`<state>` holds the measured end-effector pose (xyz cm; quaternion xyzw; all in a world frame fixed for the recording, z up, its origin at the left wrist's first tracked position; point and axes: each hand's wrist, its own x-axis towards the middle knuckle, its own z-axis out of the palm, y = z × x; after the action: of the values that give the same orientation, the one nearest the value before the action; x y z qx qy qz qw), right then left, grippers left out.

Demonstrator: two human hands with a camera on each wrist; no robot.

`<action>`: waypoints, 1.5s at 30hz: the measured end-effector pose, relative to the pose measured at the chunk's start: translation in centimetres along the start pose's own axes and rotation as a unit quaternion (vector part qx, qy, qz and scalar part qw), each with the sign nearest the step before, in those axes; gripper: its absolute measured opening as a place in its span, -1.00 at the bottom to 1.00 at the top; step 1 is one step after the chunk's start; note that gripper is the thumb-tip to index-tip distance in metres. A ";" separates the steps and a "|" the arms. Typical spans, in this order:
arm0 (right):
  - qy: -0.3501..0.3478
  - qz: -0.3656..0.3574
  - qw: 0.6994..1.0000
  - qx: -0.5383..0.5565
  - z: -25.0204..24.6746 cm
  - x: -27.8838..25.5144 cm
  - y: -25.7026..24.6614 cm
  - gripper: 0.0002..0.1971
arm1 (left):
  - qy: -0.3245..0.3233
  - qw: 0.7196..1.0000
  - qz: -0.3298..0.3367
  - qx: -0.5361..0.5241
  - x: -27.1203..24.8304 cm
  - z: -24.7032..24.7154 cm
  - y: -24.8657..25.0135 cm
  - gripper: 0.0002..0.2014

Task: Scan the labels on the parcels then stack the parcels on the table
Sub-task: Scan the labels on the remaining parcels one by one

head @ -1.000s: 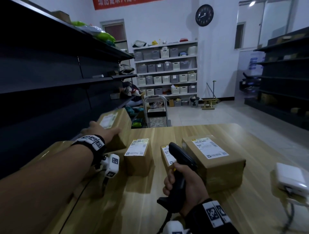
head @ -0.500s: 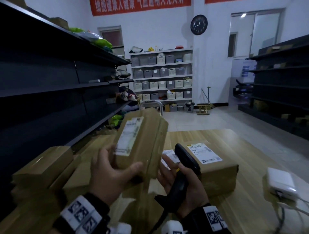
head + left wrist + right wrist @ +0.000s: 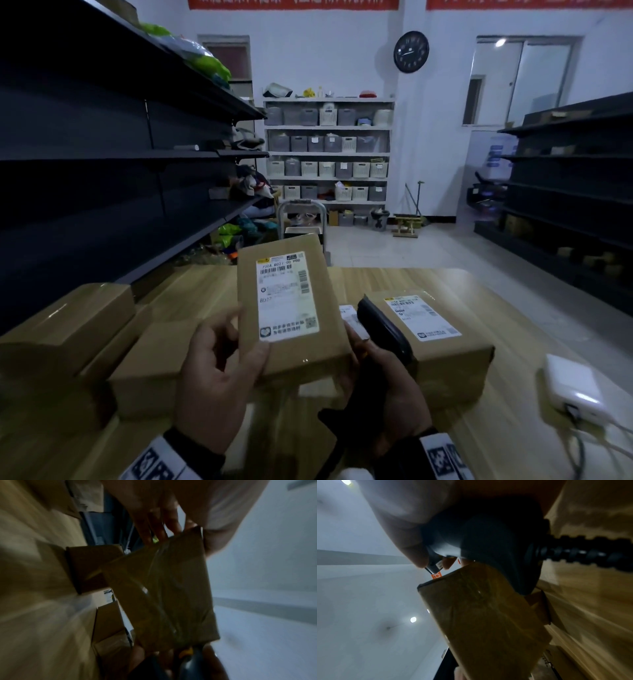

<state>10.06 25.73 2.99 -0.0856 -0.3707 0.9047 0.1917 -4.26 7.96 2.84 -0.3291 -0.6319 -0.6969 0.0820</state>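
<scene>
Head view shows a brown cardboard parcel (image 3: 294, 315) lifted above the wooden table (image 3: 513, 342), tilted so that its white shipping label (image 3: 287, 295) faces up toward the camera. The left hand (image 3: 219, 380) grips the parcel's near left corner, thumb lying on the top face beside the label and the other fingers curled underneath; the left wrist view shows those fingers (image 3: 154, 531) spread against the taped underside. The right hand (image 3: 387, 387) is wrapped round the handle of a black barcode scanner (image 3: 383, 329), whose head rises just right of the parcel, and its fingertips touch the parcel's right edge. From the right wrist view the scanner's base and coiled cable (image 3: 590, 553) fill the frame, with the parcel's underside just below. On the table behind the scanner sits a larger labelled parcel (image 3: 435, 339), and a smaller labelled one (image 3: 349, 317) shows between it and the held parcel. More plain cartons (image 3: 75, 322) are piled at the left side of the table. A white box with a cable (image 3: 572, 387) lies at the table's right edge.
</scene>
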 end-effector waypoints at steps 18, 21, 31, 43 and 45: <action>0.031 0.042 0.999 0.002 2.0 -1.3 -1.1 -0.56 | -0.077 0.936 -0.199 -0.279 1.3 -1.3 -1.3 -0.27; 0.006 0.012 0.998 -0.057 1.5 -1.4 -1.0 -0.34 | -0.116 0.938 -0.191 -0.265 1.0 -1.3 -1.0 0.27; 0.070 -0.065 0.994 -0.050 0.6 -0.7 -0.3 -0.28 | -0.064 0.960 -0.172 -0.213 1.6 -1.7 -3.4 0.02; -0.053 -0.060 0.995 -0.053 2.1 -1.5 0.3 -0.43 | -0.078 0.968 -0.154 -0.183 1.9 -0.6 -5.3 0.20; -0.049 -0.042 0.995 -0.070 2.2 -1.5 0.6 -0.46 | -0.079 0.968 -0.154 -0.182 2.0 -0.6 -5.4 0.20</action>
<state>10.62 23.31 4.20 -0.0389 -0.4451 0.8710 0.2044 -8.88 9.01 -0.54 -0.2907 -0.5423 -0.7762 -0.1378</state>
